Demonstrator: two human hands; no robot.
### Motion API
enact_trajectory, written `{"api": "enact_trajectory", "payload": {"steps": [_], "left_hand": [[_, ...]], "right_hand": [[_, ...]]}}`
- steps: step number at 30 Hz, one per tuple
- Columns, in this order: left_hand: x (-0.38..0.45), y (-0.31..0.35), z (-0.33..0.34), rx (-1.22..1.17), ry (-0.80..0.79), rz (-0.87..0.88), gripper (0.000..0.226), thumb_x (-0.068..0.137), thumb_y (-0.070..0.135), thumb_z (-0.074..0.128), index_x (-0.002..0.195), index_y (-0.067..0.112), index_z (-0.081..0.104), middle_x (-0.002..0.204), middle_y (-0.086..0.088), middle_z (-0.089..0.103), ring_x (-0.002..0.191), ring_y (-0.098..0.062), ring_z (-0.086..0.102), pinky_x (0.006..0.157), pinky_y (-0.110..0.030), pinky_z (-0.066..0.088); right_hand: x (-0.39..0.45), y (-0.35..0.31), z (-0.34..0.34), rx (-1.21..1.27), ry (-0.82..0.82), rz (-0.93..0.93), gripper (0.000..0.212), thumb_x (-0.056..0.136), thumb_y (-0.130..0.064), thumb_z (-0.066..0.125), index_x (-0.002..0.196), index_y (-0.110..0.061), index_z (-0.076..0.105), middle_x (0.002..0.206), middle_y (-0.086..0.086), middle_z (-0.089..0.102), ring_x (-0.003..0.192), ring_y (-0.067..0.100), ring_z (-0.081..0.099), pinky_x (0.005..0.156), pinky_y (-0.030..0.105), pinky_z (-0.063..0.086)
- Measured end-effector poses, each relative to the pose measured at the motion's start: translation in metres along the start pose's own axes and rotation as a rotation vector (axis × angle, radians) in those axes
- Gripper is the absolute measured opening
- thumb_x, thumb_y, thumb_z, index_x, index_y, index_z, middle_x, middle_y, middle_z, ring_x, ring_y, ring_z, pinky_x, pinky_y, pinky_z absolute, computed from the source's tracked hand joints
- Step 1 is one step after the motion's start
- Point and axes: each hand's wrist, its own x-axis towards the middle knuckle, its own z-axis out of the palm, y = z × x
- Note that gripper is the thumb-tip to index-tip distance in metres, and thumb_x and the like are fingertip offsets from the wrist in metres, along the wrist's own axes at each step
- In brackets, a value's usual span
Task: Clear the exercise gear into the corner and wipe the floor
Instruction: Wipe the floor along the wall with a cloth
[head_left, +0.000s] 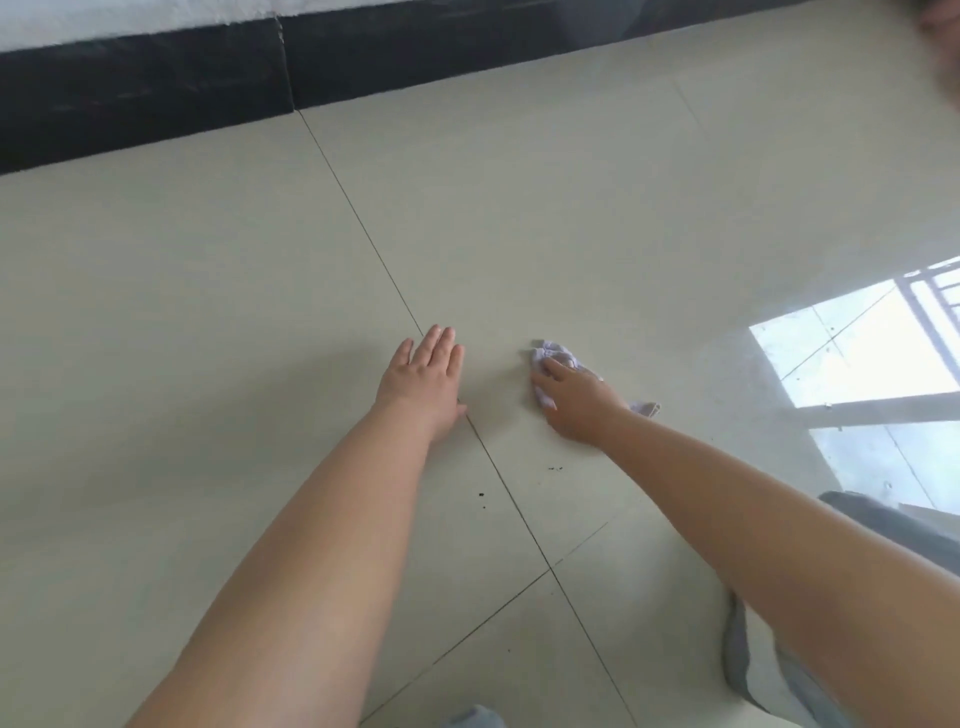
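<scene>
My left hand (423, 382) lies flat on the pale tiled floor (208, 312) with its fingers straight, palm down, beside a grout line. My right hand (576, 402) presses a small pale lilac cloth (553, 355) onto the floor a little to the right of the left hand. The cloth sticks out past the fingertips and behind the wrist. Most of the cloth is hidden under the hand. No exercise gear is in view.
A black skirting board (156, 98) runs along the wall at the top. Small dark specks (480, 494) lie on the tile near the grout line. A bright window reflection (857, 358) shines at the right. Grey clothing (883, 525) shows at the lower right.
</scene>
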Motion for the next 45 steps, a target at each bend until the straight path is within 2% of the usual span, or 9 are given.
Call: {"api": "enact_trajectory", "payload": {"steps": [3,8,14,19,26,33,37,42,45], "left_hand": [[0.016,0.012,0.003,-0.030,0.018,-0.035,0.069,0.101,0.039,0.026,0.149,0.006,-0.010,0.157,-0.008,-0.020,0.146,-0.020,-0.017,0.120,-0.037,-0.003],[0.042,0.026,0.014,-0.115,0.022,-0.206,0.075,0.099,0.045,0.026,0.148,0.003,-0.012,0.157,-0.011,-0.020,0.146,-0.023,-0.018,0.120,-0.035,-0.002],[0.051,0.029,0.034,-0.141,0.096,-0.291,0.078,0.097,0.047,0.030,0.149,0.004,-0.009,0.157,-0.013,-0.018,0.147,-0.024,-0.013,0.120,-0.035,-0.005],[0.057,0.028,0.040,-0.126,0.129,-0.294,0.073,0.074,0.046,0.041,0.111,-0.014,0.063,0.122,-0.029,0.060,0.108,-0.041,0.063,0.095,-0.037,0.026],[0.065,0.042,0.036,-0.231,0.072,-0.407,0.078,0.098,0.050,0.021,0.146,0.004,-0.020,0.141,-0.002,-0.039,0.144,-0.023,-0.024,0.118,-0.035,-0.011],[0.064,0.046,0.040,-0.372,0.247,-0.418,0.101,0.070,0.063,0.005,0.146,-0.003,0.009,0.157,-0.015,-0.001,0.147,-0.030,0.000,0.118,-0.040,0.001],[0.062,0.049,0.032,-0.270,0.095,-0.468,0.078,0.097,0.047,0.030,0.148,0.003,-0.009,0.156,-0.012,-0.020,0.147,-0.024,-0.015,0.119,-0.036,-0.007],[0.062,0.055,0.036,-0.169,0.227,-0.447,0.072,0.087,0.047,0.033,0.122,-0.013,0.055,0.132,-0.028,0.054,0.120,-0.040,0.055,0.103,-0.047,0.038],[0.070,0.055,0.029,-0.142,0.208,-0.387,0.077,0.098,0.047,0.008,0.118,-0.012,0.052,0.123,-0.029,0.060,0.121,-0.037,0.047,0.098,-0.041,0.028]], "right_hand": [[-0.003,0.042,0.032,-0.074,0.300,-0.282,0.047,0.073,-0.014,0.061,0.117,0.001,0.061,0.116,0.019,0.066,0.103,0.036,0.067,0.081,0.046,0.056],[0.011,0.075,0.049,-0.018,0.328,-0.425,0.042,0.102,-0.028,0.014,0.124,-0.014,0.047,0.121,0.009,0.067,0.109,0.026,0.066,0.110,0.023,0.027],[0.089,0.177,-0.017,0.104,0.173,-0.070,0.062,0.093,-0.041,0.018,0.147,-0.010,0.021,0.158,0.010,0.012,0.148,0.027,0.010,0.120,0.031,0.005],[0.155,0.173,-0.066,0.368,0.334,0.260,0.052,0.097,-0.005,0.031,0.148,-0.006,0.018,0.158,0.010,0.011,0.147,0.026,0.007,0.118,0.038,0.010],[0.214,0.063,-0.115,0.241,0.334,-0.081,0.058,0.092,-0.003,0.035,0.148,-0.013,0.020,0.159,0.003,0.010,0.147,0.022,0.004,0.117,0.038,0.013],[0.146,0.027,-0.057,0.069,0.244,-0.558,0.057,0.095,-0.004,0.032,0.149,-0.015,0.017,0.160,0.002,0.007,0.148,0.022,0.003,0.119,0.033,-0.002],[0.091,0.075,-0.003,0.072,0.306,-0.720,0.053,0.078,-0.005,0.037,0.128,-0.005,0.056,0.136,0.014,0.054,0.126,0.035,0.051,0.107,0.043,0.032],[0.071,0.168,0.026,0.052,0.364,-0.668,0.052,0.074,-0.008,0.034,0.123,-0.009,0.048,0.124,0.016,0.064,0.124,0.031,0.044,0.114,0.033,0.023],[0.090,0.212,0.005,0.224,0.366,-0.325,0.059,0.076,-0.010,0.027,0.127,0.006,0.053,0.133,0.029,0.051,0.127,0.048,0.044,0.105,0.056,0.035]]}}
